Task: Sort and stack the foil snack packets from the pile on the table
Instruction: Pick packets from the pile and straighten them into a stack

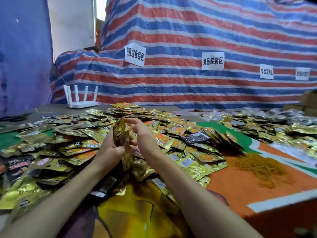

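Two bare hands meet above the middle of the pile (pixel 120 127) of foil snack packets on the table (pixel 240 189). Left hand (pixel 109 146) curls around a small upright stack of gold packets (pixel 121 133), thumb and fingers closed on its lower part. Right hand (pixel 140 133) is beside the stack, fingers partly extended and loose, touching or nearly touching the stack's right side; can't tell whether it really grips. A few more gold packets hang below the left hand, blurred.

Pile is mostly gold and orange packets, spread across the table from the left edge to past centre, with a black packet (pixel 195 137) on its right slope. More dark packets (pixel 18 165) lie at the left. Second pile (pixel 267 124) of mixed gold and silver packets sits far right, apart from the main one. Heap of yellow rubber bands (pixel 264 169) lies on the orange table cover, right of the main pile. White router (pixel 82 100) stands at the back left. Striped tarp (pixel 188 31) behind carries white paper signs (pixel 212 60).
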A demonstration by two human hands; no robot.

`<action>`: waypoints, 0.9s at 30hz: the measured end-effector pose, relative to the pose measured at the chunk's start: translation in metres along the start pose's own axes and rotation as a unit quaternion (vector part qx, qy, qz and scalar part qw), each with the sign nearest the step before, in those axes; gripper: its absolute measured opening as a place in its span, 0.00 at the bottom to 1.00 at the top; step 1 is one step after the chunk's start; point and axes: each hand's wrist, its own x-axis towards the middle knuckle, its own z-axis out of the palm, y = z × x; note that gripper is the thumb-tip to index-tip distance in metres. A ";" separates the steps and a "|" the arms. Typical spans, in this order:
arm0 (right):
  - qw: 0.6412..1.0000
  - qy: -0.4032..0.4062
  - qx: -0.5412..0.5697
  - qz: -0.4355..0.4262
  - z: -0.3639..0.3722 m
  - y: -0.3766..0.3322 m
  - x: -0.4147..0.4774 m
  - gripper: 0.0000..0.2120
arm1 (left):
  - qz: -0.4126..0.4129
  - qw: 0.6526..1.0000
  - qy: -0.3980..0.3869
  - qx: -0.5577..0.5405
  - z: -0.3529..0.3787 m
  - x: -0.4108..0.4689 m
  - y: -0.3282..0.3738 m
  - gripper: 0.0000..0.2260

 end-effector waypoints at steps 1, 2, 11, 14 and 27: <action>0.999 -0.013 -0.036 0.007 -0.002 -0.001 -0.001 0.17 | -0.004 1.000 -0.010 -0.008 -0.001 0.000 -0.001 0.29; 0.996 -0.030 -0.084 0.011 -0.005 -0.002 -0.004 0.19 | -0.004 1.000 -0.020 -0.013 -0.003 0.000 -0.002 0.37; 0.820 0.108 -0.554 0.095 -0.147 -0.036 -0.045 0.05 | -0.044 0.998 -0.025 -0.027 -0.007 -0.006 0.002 0.29; 0.690 0.137 -0.685 0.190 -0.197 -0.031 -0.068 0.01 | -0.036 0.998 -0.020 -0.048 -0.006 -0.006 0.003 0.29; 0.582 0.127 -0.780 0.193 -0.236 0.002 -0.094 0.14 | -0.061 0.991 -0.014 -0.120 -0.008 -0.003 -0.003 0.24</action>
